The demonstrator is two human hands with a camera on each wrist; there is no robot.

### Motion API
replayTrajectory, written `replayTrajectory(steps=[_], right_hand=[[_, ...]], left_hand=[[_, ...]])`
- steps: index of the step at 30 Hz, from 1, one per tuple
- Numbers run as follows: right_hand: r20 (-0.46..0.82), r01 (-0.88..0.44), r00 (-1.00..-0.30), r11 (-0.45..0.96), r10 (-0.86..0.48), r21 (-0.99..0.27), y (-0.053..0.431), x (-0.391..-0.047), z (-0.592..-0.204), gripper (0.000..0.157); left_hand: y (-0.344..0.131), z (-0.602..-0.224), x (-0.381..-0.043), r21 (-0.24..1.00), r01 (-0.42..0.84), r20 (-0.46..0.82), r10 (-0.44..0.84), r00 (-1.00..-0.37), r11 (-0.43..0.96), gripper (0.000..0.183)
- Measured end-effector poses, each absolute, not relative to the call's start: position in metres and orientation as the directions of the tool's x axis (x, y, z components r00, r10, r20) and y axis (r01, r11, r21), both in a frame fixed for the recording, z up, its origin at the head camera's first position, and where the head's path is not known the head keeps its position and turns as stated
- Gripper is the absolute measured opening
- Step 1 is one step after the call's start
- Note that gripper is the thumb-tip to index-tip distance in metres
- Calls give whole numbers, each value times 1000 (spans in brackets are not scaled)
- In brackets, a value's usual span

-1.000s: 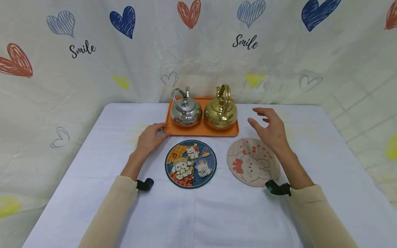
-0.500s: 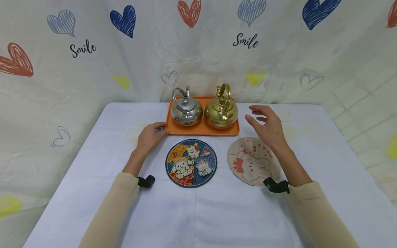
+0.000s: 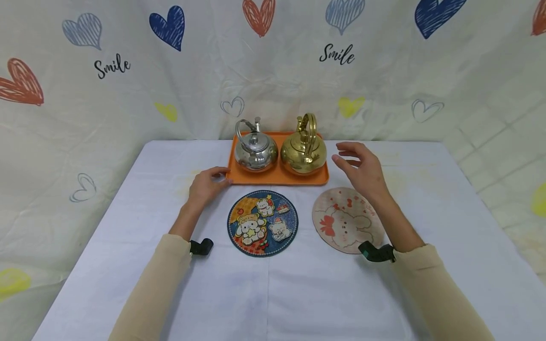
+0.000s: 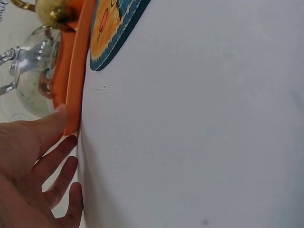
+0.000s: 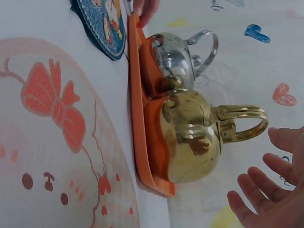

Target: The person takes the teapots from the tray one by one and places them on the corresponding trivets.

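An orange tray (image 3: 264,179) carries a silver kettle (image 3: 258,158) on its left and a gold kettle (image 3: 300,156) on its right, both upright with raised handles. My left hand (image 3: 205,187) pinches the tray's near left corner; in the left wrist view the thumb (image 4: 54,124) lies on the rim with the index finger just below it. To the right of the gold kettle my right hand (image 3: 361,171) hovers with relaxed, spread fingers. The right wrist view has those fingers (image 5: 259,190) apart from the gold kettle's handle (image 5: 247,114), with nothing held.
In front of the tray lie two round mats: a dark blue one with cartoon animals (image 3: 273,232) and a pale pink one with a rabbit (image 3: 341,237). A white cloth (image 3: 298,303) covers the table. Behind hangs a curtain (image 3: 204,71) with printed hearts.
My right hand has moved left, closer to the gold kettle. My left hand has stayed at the tray's corner, and the kettles and mats have not moved.
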State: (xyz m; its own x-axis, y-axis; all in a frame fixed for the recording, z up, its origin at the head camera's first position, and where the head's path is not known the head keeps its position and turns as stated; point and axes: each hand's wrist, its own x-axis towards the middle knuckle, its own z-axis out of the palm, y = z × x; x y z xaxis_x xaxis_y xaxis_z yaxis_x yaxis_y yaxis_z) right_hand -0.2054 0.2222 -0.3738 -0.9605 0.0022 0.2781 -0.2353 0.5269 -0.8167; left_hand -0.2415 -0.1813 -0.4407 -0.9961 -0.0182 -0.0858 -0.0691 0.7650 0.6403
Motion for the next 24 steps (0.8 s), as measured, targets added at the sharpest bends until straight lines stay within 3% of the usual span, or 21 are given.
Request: replayTrajectory(steps=[24], right_hand=[[239, -219, -971, 400, 0, -890, 207, -212, -375, 39]], left_hand=[[-182, -439, -245, 658, -132, -153, -41, -987, 741, 43]])
